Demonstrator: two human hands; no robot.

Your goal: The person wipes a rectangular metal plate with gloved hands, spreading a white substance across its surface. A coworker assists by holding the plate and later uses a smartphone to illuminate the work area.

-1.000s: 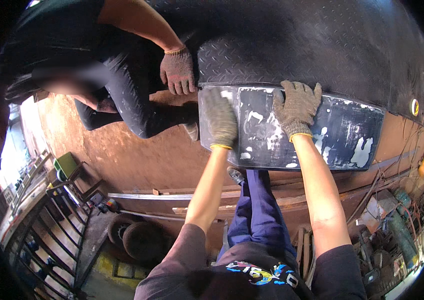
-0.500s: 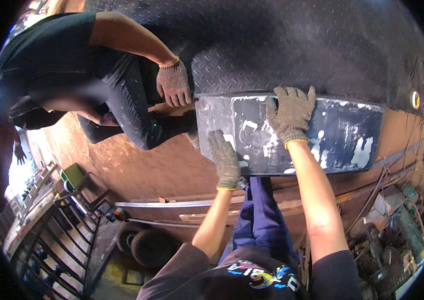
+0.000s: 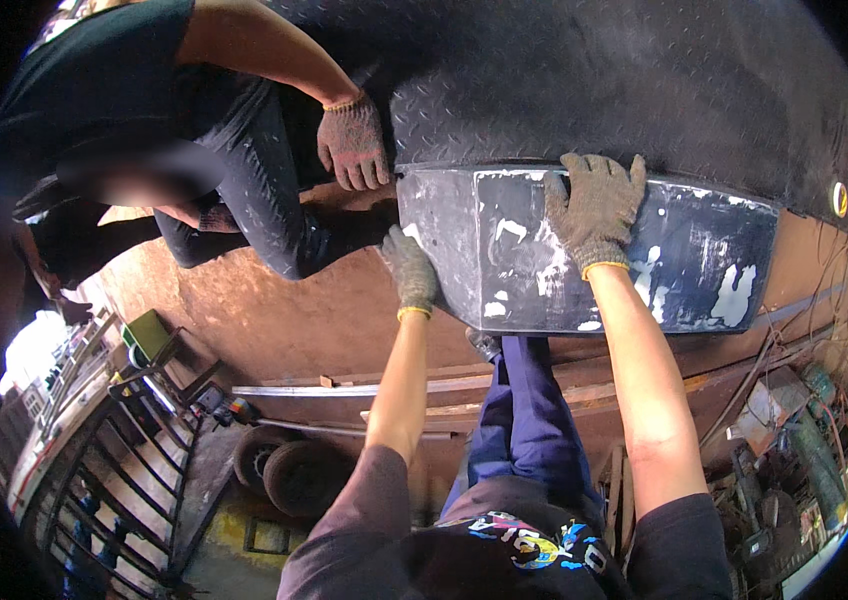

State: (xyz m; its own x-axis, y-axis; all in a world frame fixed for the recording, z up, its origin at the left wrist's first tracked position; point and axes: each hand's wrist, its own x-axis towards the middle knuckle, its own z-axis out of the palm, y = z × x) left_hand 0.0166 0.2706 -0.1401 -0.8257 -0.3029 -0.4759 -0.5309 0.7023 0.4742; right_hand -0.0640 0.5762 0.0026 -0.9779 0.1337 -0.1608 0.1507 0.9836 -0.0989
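In front of me is a dark blue-grey panel [image 3: 694, 250] with slanted ends, marked by white patches and scraped paint. It meets a black diamond-plate surface [image 3: 634, 80] along its far edge. My right hand [image 3: 599, 210], in a grey knit glove with a yellow cuff, lies flat on the panel, fingers spread over the far edge. My left hand [image 3: 411, 275], gloved alike, is at the panel's left slanted edge, with its fingers stretched out and slightly apart. Whether its fingertips press on the edge cannot be told.
A co-worker crouches at the left, one gloved hand [image 3: 354, 145] hanging near the panel's far left corner. Tires [image 3: 309, 478] and a black metal railing [image 3: 134, 485] stand lower left. Long metal and wooden strips [image 3: 344, 390] lie behind my legs. Cluttered metal parts [image 3: 794, 450] fill the right.
My left hand has slid leftward from the panel's face to its left edge. My right hand stays on the far edge. The view has shifted slightly.
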